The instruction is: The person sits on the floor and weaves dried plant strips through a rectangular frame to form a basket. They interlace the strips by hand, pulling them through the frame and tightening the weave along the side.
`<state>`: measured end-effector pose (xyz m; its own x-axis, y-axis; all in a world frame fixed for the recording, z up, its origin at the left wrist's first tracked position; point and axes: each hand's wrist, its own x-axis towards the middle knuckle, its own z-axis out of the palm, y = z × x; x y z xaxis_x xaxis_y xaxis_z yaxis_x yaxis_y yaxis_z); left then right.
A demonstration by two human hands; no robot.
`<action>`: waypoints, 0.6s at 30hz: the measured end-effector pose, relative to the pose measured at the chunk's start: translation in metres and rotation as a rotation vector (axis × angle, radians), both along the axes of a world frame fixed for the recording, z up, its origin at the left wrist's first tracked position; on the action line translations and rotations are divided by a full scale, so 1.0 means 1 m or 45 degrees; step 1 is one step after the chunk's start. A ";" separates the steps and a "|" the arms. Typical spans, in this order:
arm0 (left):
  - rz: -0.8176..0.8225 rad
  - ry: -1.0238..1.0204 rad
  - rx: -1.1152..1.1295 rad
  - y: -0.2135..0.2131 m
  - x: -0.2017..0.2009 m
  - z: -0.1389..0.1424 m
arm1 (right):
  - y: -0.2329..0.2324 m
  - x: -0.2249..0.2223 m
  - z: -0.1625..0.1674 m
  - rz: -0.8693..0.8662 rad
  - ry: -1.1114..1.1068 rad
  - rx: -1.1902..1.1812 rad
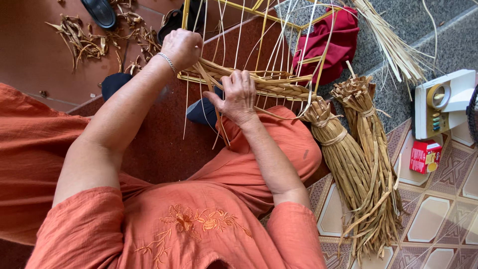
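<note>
Both hands I'm watching grip the tan braided straw band (279, 87): left hand (182, 47) fisted at its end, right hand (239, 97) fingers curled over it.

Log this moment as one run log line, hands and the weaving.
left hand gripping woven straw band | right hand pressing band | yellow frame upright | straw bundles right, on floor

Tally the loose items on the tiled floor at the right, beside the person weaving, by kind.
Tied bundles of dried straw: 2
White device with a round dial: 1
Small red box: 1
Total: 4
</note>
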<state>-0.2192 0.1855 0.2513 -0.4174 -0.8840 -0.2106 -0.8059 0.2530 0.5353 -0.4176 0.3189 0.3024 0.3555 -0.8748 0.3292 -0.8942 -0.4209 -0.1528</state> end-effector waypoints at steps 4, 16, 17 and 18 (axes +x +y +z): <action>0.081 0.378 0.104 -0.006 0.004 0.001 | -0.004 -0.011 -0.008 -0.076 -0.092 0.397; -0.316 0.330 -0.312 0.036 0.013 0.020 | -0.053 -0.050 0.075 -0.341 0.119 0.519; -0.292 0.279 -0.315 0.039 0.010 0.018 | -0.060 -0.041 0.076 -0.271 0.118 0.154; -0.270 0.228 -0.320 0.039 0.006 0.015 | -0.065 -0.030 0.074 -0.195 0.116 -0.211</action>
<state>-0.2129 0.2244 0.2658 -0.6074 -0.7887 0.0946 -0.6209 0.5457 0.5628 -0.4472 0.2534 0.3768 0.2578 -0.8573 0.4456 -0.9564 -0.2919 -0.0083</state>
